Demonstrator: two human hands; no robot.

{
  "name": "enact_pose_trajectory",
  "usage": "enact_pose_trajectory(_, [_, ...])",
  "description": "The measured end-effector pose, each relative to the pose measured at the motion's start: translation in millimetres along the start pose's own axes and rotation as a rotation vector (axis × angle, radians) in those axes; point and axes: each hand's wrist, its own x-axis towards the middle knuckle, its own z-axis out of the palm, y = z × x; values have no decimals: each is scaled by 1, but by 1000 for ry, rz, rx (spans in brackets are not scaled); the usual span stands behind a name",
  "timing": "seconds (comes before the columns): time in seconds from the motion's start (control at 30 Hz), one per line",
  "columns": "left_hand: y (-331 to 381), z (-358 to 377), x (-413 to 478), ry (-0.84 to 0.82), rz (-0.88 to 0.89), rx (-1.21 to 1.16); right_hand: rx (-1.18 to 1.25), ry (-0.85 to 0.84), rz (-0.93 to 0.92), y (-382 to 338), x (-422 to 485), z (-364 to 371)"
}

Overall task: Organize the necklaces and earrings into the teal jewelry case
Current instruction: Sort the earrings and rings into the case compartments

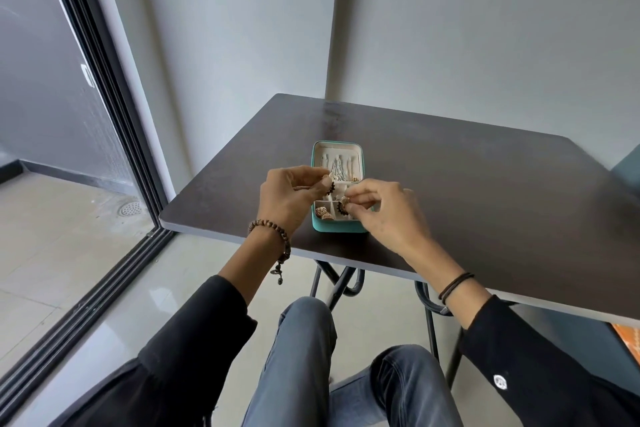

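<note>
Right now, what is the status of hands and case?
Left hand pinches dark beaded earring. Right hand pinches second earring. Teal case open on table. Nothing blocks.

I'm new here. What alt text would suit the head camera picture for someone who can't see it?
A person's left hand pinches a small dark beaded hoop earring and the right hand a matching second earring, above an open teal jewelry case on a dark brown table. Silver chain necklaces lie in the case's far half.

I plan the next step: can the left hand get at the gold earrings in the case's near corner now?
Probably yes: the gold earrings lie uncovered in the case beside the left hand, though its fingers pinch a dark earring.
</note>
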Motion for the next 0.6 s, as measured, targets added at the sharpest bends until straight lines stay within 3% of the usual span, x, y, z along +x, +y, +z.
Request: enact_pose_trajectory(0.6, [-1,11,0,-61,28,254,-69,70,-4,9,-5,6])
